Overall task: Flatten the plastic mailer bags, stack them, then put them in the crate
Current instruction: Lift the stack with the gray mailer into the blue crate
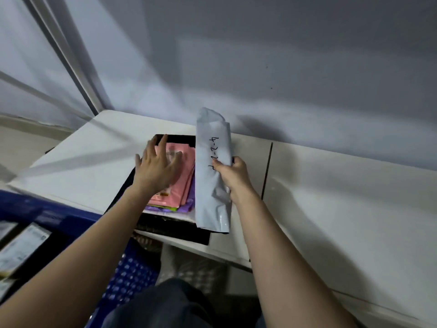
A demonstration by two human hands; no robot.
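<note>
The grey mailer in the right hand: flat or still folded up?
Still folded. The grey mailer is doubled lengthwise into a narrow upright strip, gripped by the right hand beside the pink stack.

A white table [331, 197] runs across the middle, a dark seam [267, 171] splitting its top into two panels. Behind it stands a plain grey wall [260, 55], shadowed in broad bands. Far left, pale window frame bars [59, 50] slant down toward the table's corner, and the whole left side is blurred. Down at the bottom edge, dark trousers [165, 306] fill the centre of the view, and below the table's front edge the floor is too blurred to tell.
</note>
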